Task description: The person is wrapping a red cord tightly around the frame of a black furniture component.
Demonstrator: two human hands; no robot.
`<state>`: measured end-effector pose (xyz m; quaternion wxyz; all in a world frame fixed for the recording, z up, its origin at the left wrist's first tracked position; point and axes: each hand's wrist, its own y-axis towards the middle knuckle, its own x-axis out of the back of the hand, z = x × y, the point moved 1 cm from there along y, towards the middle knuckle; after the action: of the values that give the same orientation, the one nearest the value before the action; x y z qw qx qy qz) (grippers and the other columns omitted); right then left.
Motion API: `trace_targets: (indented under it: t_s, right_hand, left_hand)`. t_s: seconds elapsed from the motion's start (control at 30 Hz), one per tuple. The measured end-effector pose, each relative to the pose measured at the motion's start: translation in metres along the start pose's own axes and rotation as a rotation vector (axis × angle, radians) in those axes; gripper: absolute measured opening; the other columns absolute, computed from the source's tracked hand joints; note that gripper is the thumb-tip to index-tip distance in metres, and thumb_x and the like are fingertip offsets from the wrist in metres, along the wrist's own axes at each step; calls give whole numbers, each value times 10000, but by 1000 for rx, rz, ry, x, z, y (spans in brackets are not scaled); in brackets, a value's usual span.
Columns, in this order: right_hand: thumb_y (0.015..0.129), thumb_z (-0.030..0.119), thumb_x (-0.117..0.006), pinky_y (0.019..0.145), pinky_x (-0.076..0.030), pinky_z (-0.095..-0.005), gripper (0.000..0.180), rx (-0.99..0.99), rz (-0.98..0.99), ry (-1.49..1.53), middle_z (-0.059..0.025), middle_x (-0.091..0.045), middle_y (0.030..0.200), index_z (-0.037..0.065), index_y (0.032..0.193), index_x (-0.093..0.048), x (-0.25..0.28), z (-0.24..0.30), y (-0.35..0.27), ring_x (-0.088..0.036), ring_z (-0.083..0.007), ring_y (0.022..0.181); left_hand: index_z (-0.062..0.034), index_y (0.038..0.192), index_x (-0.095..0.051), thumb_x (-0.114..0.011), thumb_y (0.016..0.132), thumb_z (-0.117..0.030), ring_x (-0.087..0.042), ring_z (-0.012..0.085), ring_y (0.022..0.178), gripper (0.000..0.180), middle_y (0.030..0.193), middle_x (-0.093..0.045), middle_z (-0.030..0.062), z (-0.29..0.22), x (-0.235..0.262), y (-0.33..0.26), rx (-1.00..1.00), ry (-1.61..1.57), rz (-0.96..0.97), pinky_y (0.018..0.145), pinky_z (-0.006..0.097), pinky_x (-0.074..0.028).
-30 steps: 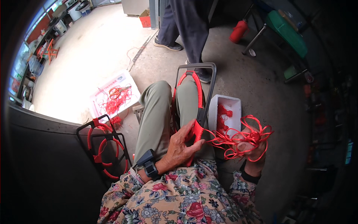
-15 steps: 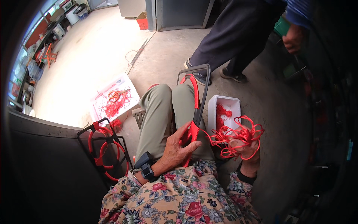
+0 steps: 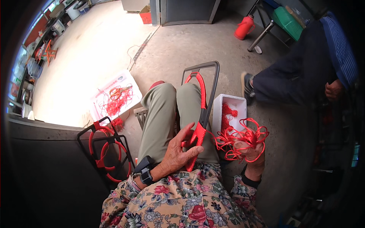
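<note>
A black rounded frame (image 3: 213, 87) with a curved bar wrapped in red cord leans across my lap. My left hand (image 3: 178, 151) is at its lower, red-wrapped part, thumb and index finger spread; its other fingers are partly hidden and seem to curl around the frame. Raised to the right, my right hand (image 3: 249, 151) is closed on a loose, looped bundle of red cord (image 3: 251, 133). One strand runs from that bundle to the wrapped part of the frame. Behind the bundle, a white foam box (image 3: 238, 102) on the floor holds more red cord.
At left lies a white tray (image 3: 96, 114) with tangled red cord and orange-handled scissors (image 3: 116, 92). Similar red-wrapped black frames (image 3: 99, 141) lean beside my left arm. Another person's leg (image 3: 281, 85) is at right. Farther back stand a red flask (image 3: 244, 27) and a metal-legged table or stool (image 3: 262, 35).
The other person has moved right, bringing the red flask into view. My left index finger has lifted slightly off the frame, which has tilted a little. My right hand stays put with the cord.
</note>
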<state>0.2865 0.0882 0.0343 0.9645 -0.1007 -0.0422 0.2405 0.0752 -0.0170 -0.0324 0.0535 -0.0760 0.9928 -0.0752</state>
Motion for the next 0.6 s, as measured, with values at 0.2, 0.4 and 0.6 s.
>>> trace_targets:
  t_s: [0.2, 0.4, 0.6]
  right_hand:
    - [727, 131, -758, 625, -489, -273, 296, 136, -115, -125, -25, -616, 825, 24, 951, -597, -3, 2, 0, -577, -120, 700]
    - [710, 100, -765, 672, -497, -279, 325, 161, -149, -169, -37, -624, 848, 13, 974, -597, 5, 13, -9, -592, -132, 751]
    - [735, 99, -747, 677, -494, -276, 277, 184, -80, -136, -46, -629, 855, 7, 956, -609, 5, 32, -13, -597, -134, 761]
  left_hand:
    - [-44, 1316, -455, -738, 786, -256, -541, 179, 966, 637, 1061, -562, 107, -1, 9, 6, -200, 63, -134, 845, 306, -445]
    - [10, 1094, -594, -726, 785, -148, -558, 184, 856, 371, 976, -564, 113, -27, 3, 7, -501, 280, -166, 743, 278, -467]
    - [16, 1071, -596, -722, 755, -97, -544, 176, 834, 358, 977, -548, 115, -32, -4, 5, -553, 392, -187, 708, 274, -453]
